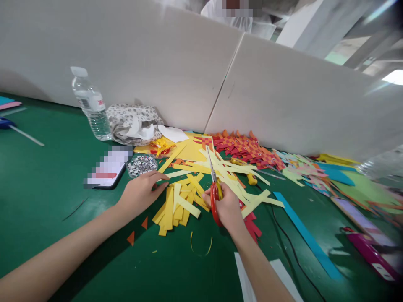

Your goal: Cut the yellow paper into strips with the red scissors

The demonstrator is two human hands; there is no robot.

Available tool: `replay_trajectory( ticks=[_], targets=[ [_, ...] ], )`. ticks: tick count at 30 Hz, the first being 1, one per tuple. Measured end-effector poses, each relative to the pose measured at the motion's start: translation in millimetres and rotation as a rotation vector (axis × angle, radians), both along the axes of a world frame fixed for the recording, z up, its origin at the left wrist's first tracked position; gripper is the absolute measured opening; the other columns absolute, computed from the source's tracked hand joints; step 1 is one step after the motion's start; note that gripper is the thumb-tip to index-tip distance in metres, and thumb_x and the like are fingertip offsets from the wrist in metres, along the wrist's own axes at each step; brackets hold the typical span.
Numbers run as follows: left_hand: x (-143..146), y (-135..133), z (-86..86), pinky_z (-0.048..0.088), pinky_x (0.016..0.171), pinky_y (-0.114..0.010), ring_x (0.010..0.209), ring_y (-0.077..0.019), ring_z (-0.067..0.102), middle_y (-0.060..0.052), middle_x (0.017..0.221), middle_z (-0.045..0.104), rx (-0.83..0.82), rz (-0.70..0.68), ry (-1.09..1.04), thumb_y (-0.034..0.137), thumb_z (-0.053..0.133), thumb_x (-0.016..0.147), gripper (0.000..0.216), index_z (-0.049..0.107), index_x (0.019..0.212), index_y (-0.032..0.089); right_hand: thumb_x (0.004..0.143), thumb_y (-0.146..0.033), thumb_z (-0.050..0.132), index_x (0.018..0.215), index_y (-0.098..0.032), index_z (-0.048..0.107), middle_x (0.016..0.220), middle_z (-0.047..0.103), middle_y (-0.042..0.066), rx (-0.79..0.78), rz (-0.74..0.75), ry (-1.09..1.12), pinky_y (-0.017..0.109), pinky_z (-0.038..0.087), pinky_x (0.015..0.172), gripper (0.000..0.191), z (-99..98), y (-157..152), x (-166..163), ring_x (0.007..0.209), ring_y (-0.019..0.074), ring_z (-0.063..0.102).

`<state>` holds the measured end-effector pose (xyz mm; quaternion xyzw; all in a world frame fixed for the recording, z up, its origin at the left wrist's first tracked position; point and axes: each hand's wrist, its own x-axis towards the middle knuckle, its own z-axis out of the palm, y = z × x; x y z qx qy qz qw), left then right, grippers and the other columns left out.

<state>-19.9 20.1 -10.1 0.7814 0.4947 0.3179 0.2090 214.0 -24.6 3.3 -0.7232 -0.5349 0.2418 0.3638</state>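
Note:
My right hand (227, 206) is closed round the red handles of a pair of scissors (214, 184), whose blades point away from me over a heap of yellow paper strips (181, 203). My left hand (143, 191) rests on the green table at the left edge of the heap. Its fingertips pinch the end of a pale yellow strip (176, 174). More pale yellow strips (239, 178) fan out to the right of the scissors.
A water bottle (91, 105), a patterned cloth pouch (132, 121), a phone (108, 170) and a dish of googly eyes (141, 164) lie to the left. Woven red-orange paper fish (245, 147) line the white partition (283, 92). A blue strip (307, 235) and a black cable (289, 247) lie right.

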Motion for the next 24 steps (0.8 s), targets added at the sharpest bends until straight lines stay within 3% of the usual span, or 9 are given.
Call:
replay_trajectory(
  ticks=[2,5,14,16,19,22,24],
  targets=[
    [-3.9,3.6,-1.1,0.044,0.073,-0.032,0.096,-0.0265,0.056,-0.008,0.103,0.066,0.182,0.046,0.197,0.035,0.048,0.083,0.024,0.066,0.097,0.025,0.059,-0.040,0.066,0.073,-0.020,0.051,0.054,0.055,-0.004,-0.019,0.031,0.146,0.026,0.037,0.045,0.028,-4.6,0.6,0.3,0.045,0.0132,0.049],
    [-9.3,10.6,-4.4,0.041,0.080,-0.039,0.100,-0.0303,0.053,-0.010,0.107,0.064,0.323,0.051,0.392,0.035,0.051,0.082,0.024,0.067,0.095,0.023,0.061,-0.038,0.067,0.077,-0.020,0.050,0.046,0.048,-0.008,-0.074,0.094,0.382,0.022,0.031,0.039,0.030,-9.3,0.4,-0.2,0.038,0.0102,0.043],
    [-10.6,13.1,-4.3,0.037,0.075,-0.040,0.094,-0.0297,0.055,-0.010,0.096,0.066,0.330,0.052,0.441,0.023,0.043,0.086,0.021,0.064,0.081,0.019,0.064,-0.034,0.071,0.074,-0.019,0.045,0.059,0.052,-0.006,-0.113,0.177,0.642,0.016,0.024,0.034,0.031,0.3,-7.7,-8.1,0.041,0.0043,0.040],
    [-9.3,11.4,-0.8,0.037,0.075,-0.039,0.092,-0.0291,0.056,-0.010,0.093,0.067,0.291,0.071,0.357,0.025,0.043,0.087,0.020,0.061,0.082,0.020,0.064,-0.035,0.071,0.074,-0.019,0.046,0.053,0.049,-0.008,-0.117,0.177,0.651,0.015,0.024,0.034,0.031,1.0,-8.6,-8.7,0.039,0.0040,0.039],
    [-4.9,6.2,6.9,0.042,0.070,-0.034,0.083,-0.0239,0.060,-0.008,0.088,0.065,0.112,0.086,0.023,0.031,0.043,0.087,0.016,0.055,0.088,0.021,0.065,-0.035,0.072,0.074,-0.019,0.045,0.048,0.047,-0.009,-0.136,0.167,0.683,0.013,0.023,0.031,0.032,2.5,-8.9,-10.7,0.035,0.0028,0.036],
    [3.5,-2.9,13.2,0.045,0.063,-0.027,0.076,-0.0176,0.061,-0.003,0.083,0.062,-0.097,0.008,-0.355,0.034,0.049,0.085,0.013,0.049,0.089,0.022,0.065,-0.040,0.072,0.074,-0.019,0.043,0.062,0.059,-0.003,-0.117,0.131,0.734,0.013,0.029,0.030,0.037,6.1,-8.6,-14.8,0.037,0.0033,0.043],
    [10.5,-10.5,14.6,0.046,0.060,-0.025,0.069,-0.0148,0.059,0.000,0.078,0.059,-0.220,-0.096,-0.448,0.036,0.056,0.081,0.016,0.050,0.086,0.021,0.066,-0.045,0.071,0.075,-0.019,0.043,0.073,0.063,0.001,-0.088,0.098,0.769,0.015,0.038,0.033,0.039,8.8,-8.5,-17.6,0.047,0.0073,0.054]
  ],
)
